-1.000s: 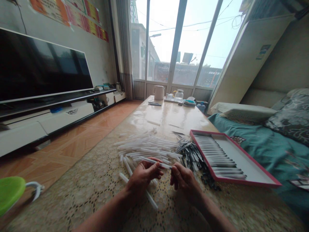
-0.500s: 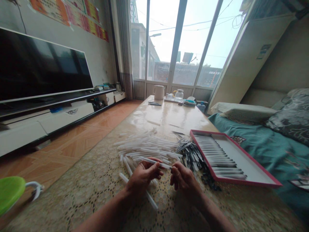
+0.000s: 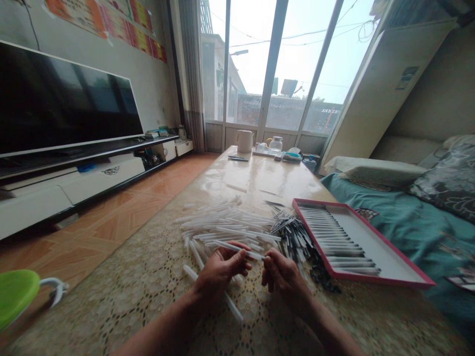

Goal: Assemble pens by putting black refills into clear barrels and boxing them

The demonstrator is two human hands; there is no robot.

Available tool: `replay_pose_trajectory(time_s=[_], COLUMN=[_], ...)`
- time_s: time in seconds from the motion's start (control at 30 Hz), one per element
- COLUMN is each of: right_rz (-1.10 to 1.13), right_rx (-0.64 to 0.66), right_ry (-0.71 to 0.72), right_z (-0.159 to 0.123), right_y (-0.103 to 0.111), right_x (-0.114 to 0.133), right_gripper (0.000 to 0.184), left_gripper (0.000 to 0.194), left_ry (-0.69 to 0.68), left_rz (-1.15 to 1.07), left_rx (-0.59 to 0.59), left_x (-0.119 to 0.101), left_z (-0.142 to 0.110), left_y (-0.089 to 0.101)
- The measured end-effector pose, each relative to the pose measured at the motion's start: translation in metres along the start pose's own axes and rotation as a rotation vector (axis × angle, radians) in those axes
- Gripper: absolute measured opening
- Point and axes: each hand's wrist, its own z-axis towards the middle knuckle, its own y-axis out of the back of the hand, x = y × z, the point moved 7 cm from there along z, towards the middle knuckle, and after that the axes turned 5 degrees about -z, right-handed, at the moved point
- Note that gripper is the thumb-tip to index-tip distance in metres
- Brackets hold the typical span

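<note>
Between the fingers and thumb of my left hand (image 3: 222, 269) is a slim translucent white pen barrel (image 3: 255, 255), lying nearly level and pointing right. My right hand (image 3: 284, 274) pinches at the barrel's right end, where a small dark piece shows; the fingertips hide most of it. Behind my left hand spreads a pile of white pen barrels (image 3: 222, 222), and a few lie beneath that wrist. Dark, thin pen refills (image 3: 295, 240) are heaped beyond my right hand, with small black caps (image 3: 323, 276) nearer the box.
A shallow pink-rimmed box (image 3: 393, 281) at the right holds a row of pens (image 3: 330, 232). At the table's far end stand a beige pitcher (image 3: 244, 142) and a glass teapot (image 3: 275, 145). A green stool (image 3: 18, 296) is left of the patterned table (image 3: 122, 291).
Hardly anything differs: both hands keep the same hold on the pen barrel, and the view has shifted very slightly.
</note>
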Motion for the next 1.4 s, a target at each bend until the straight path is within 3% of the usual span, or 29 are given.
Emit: replay_pose_trajectory(time_s=[0.47, 0.6, 0.77, 0.97, 1.07, 1.27, 1.4], right_rz=[-0.075, -0.166, -0.345, -0.436, -0.401, -0.409, -0.516], right_rx=[-0.040, -0.101, -0.059, -0.053, -0.107, -0.177, -0.160], right_ry=[-0.029, -0.040, 0.096, 0.172, 0.190, 0.296, 0.336], right_z=[0.001, 0.001, 0.000, -0.002, -0.002, -0.004, -0.002], right_y=[0.004, 0.013, 0.008, 0.000, 0.003, 0.002, -0.005], right_x=[-0.004, -0.007, 0.004, 0.006, 0.009, 0.022, 0.015], right_gripper=[0.039, 0.039, 0.034, 0.026, 0.014, 0.018, 0.016], left_gripper=[0.029, 0.028, 0.026, 0.023, 0.022, 0.025, 0.029], left_ry=[-0.003, -0.049, -0.174, -0.172, -0.185, -0.214, -0.214], left_rz=[-0.025, -0.086, -0.140, -0.152, -0.060, 0.359, 0.400], left_rx=[0.003, -0.079, -0.245, -0.289, -0.240, 0.087, 0.120], left_x=[0.001, -0.009, -0.027, -0.026, -0.025, -0.018, -0.013], left_z=[0.000, -0.002, -0.005, -0.005, -0.004, -0.005, -0.004], left_y=[-0.001, 0.004, 0.019, 0.025, 0.020, -0.012, -0.015])
